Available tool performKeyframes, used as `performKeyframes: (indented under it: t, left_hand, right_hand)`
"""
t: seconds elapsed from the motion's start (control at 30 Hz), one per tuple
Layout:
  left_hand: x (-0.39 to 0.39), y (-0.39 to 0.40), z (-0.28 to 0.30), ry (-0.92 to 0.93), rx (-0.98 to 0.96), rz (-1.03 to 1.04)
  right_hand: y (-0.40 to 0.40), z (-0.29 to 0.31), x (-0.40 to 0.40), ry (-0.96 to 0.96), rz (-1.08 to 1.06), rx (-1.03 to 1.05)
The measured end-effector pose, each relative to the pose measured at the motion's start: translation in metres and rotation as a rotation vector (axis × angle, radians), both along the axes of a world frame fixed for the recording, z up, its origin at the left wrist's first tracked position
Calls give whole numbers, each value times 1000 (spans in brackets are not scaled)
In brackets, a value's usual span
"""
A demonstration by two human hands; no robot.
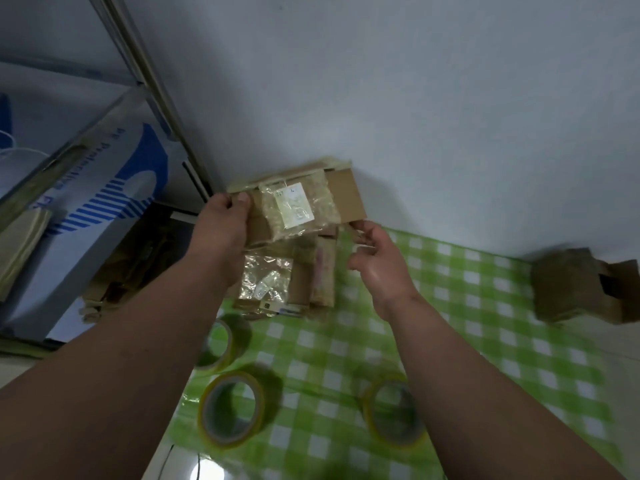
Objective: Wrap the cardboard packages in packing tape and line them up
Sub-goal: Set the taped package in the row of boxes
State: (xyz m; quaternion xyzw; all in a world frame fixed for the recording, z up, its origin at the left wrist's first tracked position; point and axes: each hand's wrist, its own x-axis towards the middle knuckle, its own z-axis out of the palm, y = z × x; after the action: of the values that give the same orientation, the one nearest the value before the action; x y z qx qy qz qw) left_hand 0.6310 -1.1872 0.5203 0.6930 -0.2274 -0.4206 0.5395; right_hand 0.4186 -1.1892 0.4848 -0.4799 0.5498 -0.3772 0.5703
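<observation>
I hold a flat cardboard package (pixel 348 197) with a clear plastic pouch and white label on its face, raised above the table near the wall. My left hand (pixel 225 223) grips its left edge, thumb on top. My right hand (pixel 377 261) pinches its lower right corner. Beneath it lies a stack of more cardboard packages (pixel 298 282) with a shiny pouch on top. Three rolls of clear yellowish packing tape stand on the green checked cloth: one (pixel 221 344), a second (pixel 232 410) and a third (pixel 393 414).
A taped brown package (pixel 571 285) sits at the right by the wall. The green checked tablecloth (pixel 485 341) covers the table. To the left are a metal shelf frame (pixel 145 64), a white-and-blue printed box (pixel 114 202) and brown bundles (pixel 117 271) below.
</observation>
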Motion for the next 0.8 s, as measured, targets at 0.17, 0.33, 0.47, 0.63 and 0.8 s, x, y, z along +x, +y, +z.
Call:
performKeyframes:
  t: [0.17, 0.33, 0.47, 0.63, 0.8]
  left_hand:
    - [-57, 7, 12, 212, 54, -90]
    - [-112, 20, 10, 404, 120, -203]
    - [-145, 29, -2, 282, 204, -435]
    - [-169, 36, -21, -241, 311, -393]
    - [-169, 48, -36, -448, 201, -397]
  right_hand:
    - [6, 19, -58, 104, -88, -125]
    - [14, 32, -115, 253, -127, -255]
    - [26, 31, -146, 394, -89, -287]
    - [37, 20, -160, 627, 26, -392]
    - [40, 12, -159, 917, 186, -546]
